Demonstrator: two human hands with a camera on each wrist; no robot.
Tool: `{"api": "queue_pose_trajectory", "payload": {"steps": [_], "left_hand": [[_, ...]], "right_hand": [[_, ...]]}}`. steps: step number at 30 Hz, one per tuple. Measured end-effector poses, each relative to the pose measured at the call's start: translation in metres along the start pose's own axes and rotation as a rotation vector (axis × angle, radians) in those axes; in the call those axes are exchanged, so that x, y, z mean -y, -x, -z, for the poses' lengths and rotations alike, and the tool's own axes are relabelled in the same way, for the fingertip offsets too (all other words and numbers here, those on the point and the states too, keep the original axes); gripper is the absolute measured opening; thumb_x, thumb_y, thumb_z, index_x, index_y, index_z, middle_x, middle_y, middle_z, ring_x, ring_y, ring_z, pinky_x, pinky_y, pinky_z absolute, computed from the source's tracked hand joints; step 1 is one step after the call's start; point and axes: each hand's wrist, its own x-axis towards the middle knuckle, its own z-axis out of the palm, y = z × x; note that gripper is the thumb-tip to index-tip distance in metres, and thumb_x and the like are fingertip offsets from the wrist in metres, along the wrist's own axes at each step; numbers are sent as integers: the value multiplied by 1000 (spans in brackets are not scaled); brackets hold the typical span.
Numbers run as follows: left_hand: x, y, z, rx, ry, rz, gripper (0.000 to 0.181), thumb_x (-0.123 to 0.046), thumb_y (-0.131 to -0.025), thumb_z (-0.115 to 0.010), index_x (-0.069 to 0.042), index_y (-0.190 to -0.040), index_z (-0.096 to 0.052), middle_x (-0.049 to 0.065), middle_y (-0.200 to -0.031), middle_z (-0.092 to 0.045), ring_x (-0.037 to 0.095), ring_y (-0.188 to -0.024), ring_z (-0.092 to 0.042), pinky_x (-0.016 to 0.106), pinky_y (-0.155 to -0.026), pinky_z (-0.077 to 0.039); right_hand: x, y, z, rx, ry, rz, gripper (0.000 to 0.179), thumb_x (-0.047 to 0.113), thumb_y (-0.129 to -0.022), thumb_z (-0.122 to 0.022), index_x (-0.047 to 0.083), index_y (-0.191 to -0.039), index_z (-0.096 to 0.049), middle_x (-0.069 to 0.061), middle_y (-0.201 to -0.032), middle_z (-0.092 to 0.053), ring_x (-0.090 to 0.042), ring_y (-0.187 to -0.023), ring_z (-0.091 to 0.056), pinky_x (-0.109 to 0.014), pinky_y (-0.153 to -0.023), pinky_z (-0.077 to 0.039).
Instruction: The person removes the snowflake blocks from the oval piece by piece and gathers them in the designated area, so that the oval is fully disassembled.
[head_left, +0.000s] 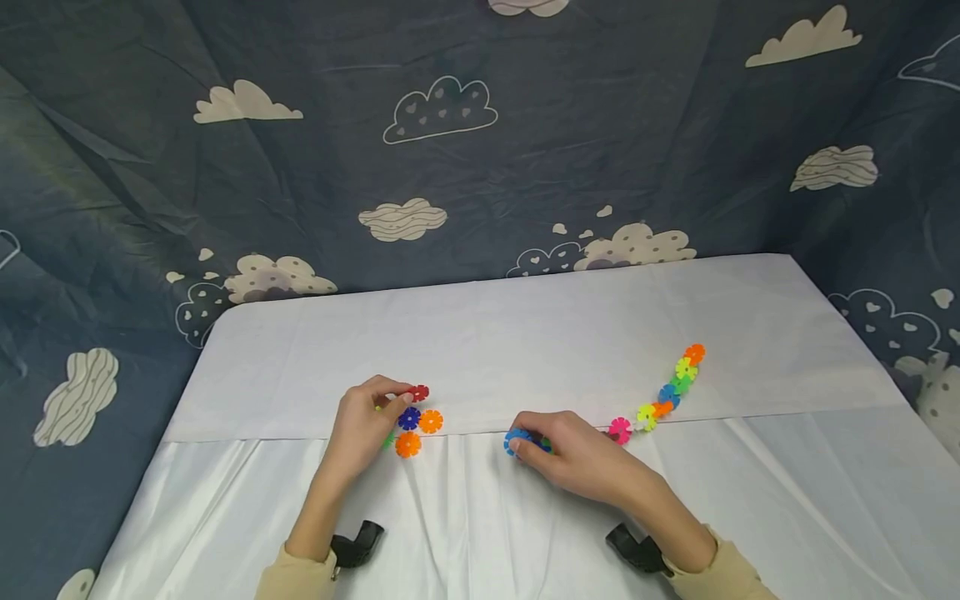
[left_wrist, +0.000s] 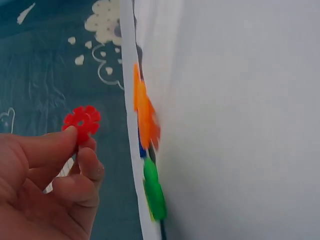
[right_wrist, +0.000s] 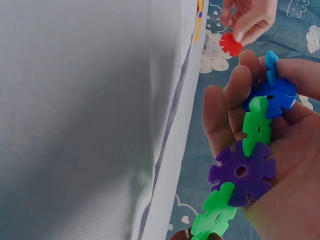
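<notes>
Cloud-print backdrop [head_left: 315, 183] hung behind white surface [head_left: 525, 350]. We saw left hand [head_left: 360, 427] pinching red disc [head_left: 422, 392] nearer left edge, right hand [head_left: 576, 458] pinching blue end [head_left: 513, 437] of chain [head_left: 647, 417] trailing toward far right corner; sharp tugging, we judged, could part its joints.

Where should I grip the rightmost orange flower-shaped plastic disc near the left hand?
Probably pinch the orange disc by its notched rim, from the right: it appears flat, with bare white cloth that side, while the dark-blue flower-shaped plastic disc crowds its left.
</notes>
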Motion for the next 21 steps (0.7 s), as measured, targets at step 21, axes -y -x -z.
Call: {"api": "queue_pose_trajectory", "payload": {"steps": [21], "left_hand": [[17,-5,17,-41,-58,222,18,-7,-91,-68,-1,-108,-72,12,-93,-67,20,-52,-53,24,-47,-45]], "right_hand": [[0,-1,1,18,6,-6,11,26,-101,-57,22,-95,-65,14,-71,-51,-6,-67,-50,-26,-64,-46]]}}
